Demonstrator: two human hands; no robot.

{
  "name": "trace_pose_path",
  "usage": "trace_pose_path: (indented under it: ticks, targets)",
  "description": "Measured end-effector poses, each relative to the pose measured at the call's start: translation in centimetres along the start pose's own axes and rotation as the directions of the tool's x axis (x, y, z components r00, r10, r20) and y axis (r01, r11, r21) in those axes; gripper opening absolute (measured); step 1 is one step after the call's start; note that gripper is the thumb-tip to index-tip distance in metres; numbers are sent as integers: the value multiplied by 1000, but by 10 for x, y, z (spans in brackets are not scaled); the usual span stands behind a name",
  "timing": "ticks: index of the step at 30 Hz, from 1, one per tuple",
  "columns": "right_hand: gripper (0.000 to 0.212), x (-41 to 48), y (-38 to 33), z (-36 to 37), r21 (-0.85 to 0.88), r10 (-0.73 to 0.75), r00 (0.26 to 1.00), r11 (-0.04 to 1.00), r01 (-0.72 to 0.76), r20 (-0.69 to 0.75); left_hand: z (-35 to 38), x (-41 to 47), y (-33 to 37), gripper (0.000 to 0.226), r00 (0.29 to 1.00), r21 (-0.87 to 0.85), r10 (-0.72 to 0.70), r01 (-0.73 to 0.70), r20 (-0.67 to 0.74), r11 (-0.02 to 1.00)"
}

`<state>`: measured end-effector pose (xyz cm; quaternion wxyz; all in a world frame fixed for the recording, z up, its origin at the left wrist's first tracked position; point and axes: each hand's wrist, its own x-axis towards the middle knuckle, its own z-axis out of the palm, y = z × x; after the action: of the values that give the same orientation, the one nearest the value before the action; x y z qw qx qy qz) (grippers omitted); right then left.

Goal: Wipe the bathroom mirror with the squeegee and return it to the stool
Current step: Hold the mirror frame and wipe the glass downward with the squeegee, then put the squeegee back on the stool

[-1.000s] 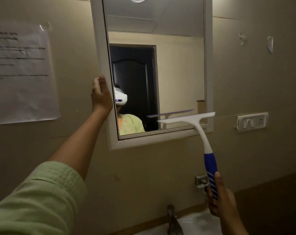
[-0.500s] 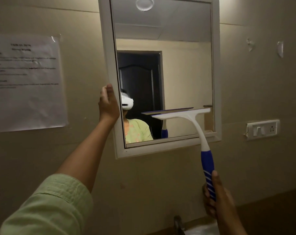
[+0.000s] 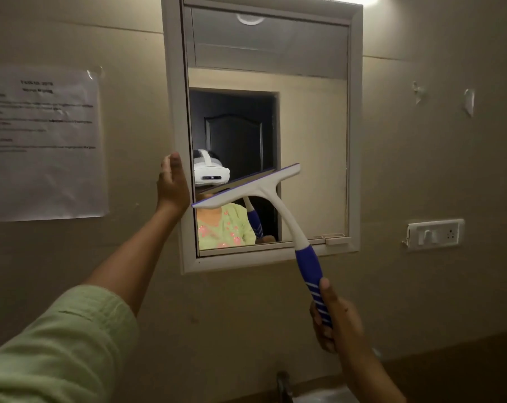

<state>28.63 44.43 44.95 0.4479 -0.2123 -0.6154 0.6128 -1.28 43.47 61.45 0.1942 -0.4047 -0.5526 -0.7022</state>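
Note:
The white-framed mirror (image 3: pixel 354 141) hangs on the beige wall ahead. My left hand (image 3: pixel 172 184) grips the left edge of its frame at mid height. My right hand (image 3: pixel 335 318) is closed around the blue striped handle of the squeegee (image 3: pixel 278 205). Its white blade lies tilted across the lower left of the glass, left end low, right end high. The stool is out of view.
A printed paper sheet (image 3: pixel 42 144) is taped to the wall at left. A white switch and socket plate (image 3: pixel 434 234) sits right of the mirror, two small hooks (image 3: pixel 469 101) above it. A tap (image 3: pixel 284 385) and basin edge show at the bottom.
The squeegee blade has risen from the mirror's bottom right and swung left, tilting up on its right end. My left hand stays on the frame; the view has tilted upward.

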Motion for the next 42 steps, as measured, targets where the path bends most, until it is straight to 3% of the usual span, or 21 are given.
trace_pose_path:
  ticks: [7, 12, 17, 21, 24, 27, 34, 42]
  targets:
    - [87, -6, -23, -11, 25, -37, 998, 999, 36, 45, -3, -6, 13, 47, 1000, 43, -18, 18, 3, 999]
    - [71, -8, -19, -21, 32, 27, 998, 999, -29, 54, -2, -5, 10, 52, 999, 64, -53, 52, 0, 997]
    - [83, -9, -9, -26, 22, 78, 996, 997, -79, 39, -4, -3, 9, 55, 996, 81, -81, 78, 41, 994]
    - [60, -15, 3, -25, 18, 123, 991, 992, -124, 47, -13, -11, 14, 59, 979, 94, -186, 177, 89, 980]
    - [52, -21, 9, -23, 28, 163, 985, 986, -165, 53, -26, -32, 12, 55, 958, -82, -273, 281, 90, 956]
    - [52, -28, 14, -19, -3, 180, 978, 983, -181, 108, -47, -63, 4, 50, 932, -186, -363, 359, 12, 915]
    - [54, -54, 32, -11, -139, 219, 936, 973, -186, 277, -128, -149, -11, 37, 847, -167, -530, 518, -39, 839]
    - [52, -89, 79, 11, -221, 328, 781, 944, -246, 532, -235, -257, -16, 31, 654, -144, -669, 668, -353, 730]
